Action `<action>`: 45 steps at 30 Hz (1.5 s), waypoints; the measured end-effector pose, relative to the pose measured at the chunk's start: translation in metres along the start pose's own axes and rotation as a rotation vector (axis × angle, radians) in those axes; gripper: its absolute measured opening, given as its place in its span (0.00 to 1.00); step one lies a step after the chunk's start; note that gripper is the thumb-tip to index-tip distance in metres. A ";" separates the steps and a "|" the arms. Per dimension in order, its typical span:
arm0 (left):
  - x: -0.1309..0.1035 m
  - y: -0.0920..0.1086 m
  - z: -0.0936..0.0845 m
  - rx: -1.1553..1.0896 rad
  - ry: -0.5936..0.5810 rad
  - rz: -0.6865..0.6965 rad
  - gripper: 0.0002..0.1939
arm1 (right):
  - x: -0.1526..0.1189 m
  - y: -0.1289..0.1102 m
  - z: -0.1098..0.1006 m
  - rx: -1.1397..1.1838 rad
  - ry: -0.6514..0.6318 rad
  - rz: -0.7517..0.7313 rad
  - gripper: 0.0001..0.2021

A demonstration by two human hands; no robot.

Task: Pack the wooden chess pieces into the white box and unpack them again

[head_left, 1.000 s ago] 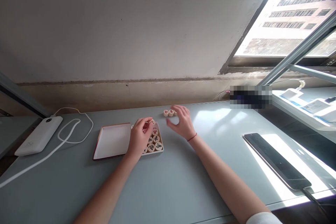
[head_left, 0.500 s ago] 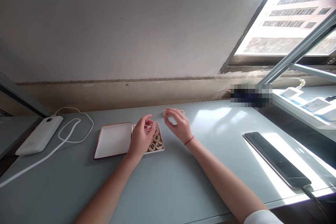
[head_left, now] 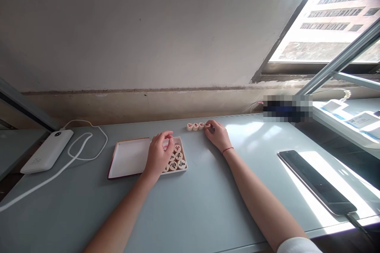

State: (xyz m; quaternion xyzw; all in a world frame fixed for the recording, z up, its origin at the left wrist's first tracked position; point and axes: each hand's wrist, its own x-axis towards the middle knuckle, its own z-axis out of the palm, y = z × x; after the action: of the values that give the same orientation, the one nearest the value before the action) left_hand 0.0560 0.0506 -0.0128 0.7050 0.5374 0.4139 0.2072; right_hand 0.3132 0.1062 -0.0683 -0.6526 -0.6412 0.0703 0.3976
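Note:
A row of several round wooden pieces with red characters (head_left: 195, 126) stands near the back edge of the desk. At its right end, my right hand (head_left: 218, 135) pinches the last piece (head_left: 207, 125). An open box (head_left: 185, 158) holds more round pieces (head_left: 173, 165), the front ones marked in black. Over the left part of that box hovers my left hand (head_left: 160, 152), thumb and fingers curved and apart, with nothing visible between them; it hides some of the pieces. The box's white-lined lid (head_left: 130, 157) lies open at the left.
A white power bank (head_left: 48, 152) with a white cable (head_left: 77, 152) lies at the left. On the right is a dark phone (head_left: 316, 182) with a cable plugged in. The wall stands behind the desk (head_left: 190, 213); metal frame bars rise at both sides.
My right hand has moved right, from the row's left end to its right end, uncovering the row. My left hand has stayed over the box. The view has shifted slightly.

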 end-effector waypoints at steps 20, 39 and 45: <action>0.004 -0.003 -0.007 0.067 0.019 0.036 0.10 | 0.000 0.006 0.004 -0.021 0.040 0.007 0.07; 0.003 -0.011 -0.012 0.525 -0.172 0.154 0.16 | -0.042 -0.093 0.021 0.063 -0.326 -0.383 0.15; 0.009 -0.032 -0.039 0.544 -0.253 0.204 0.18 | -0.043 -0.092 0.025 0.004 -0.329 -0.393 0.21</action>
State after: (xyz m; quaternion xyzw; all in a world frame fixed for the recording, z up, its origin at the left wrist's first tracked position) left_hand 0.0062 0.0631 -0.0106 0.8308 0.5247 0.1827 0.0337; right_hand 0.2192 0.0661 -0.0476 -0.4942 -0.8117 0.0981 0.2955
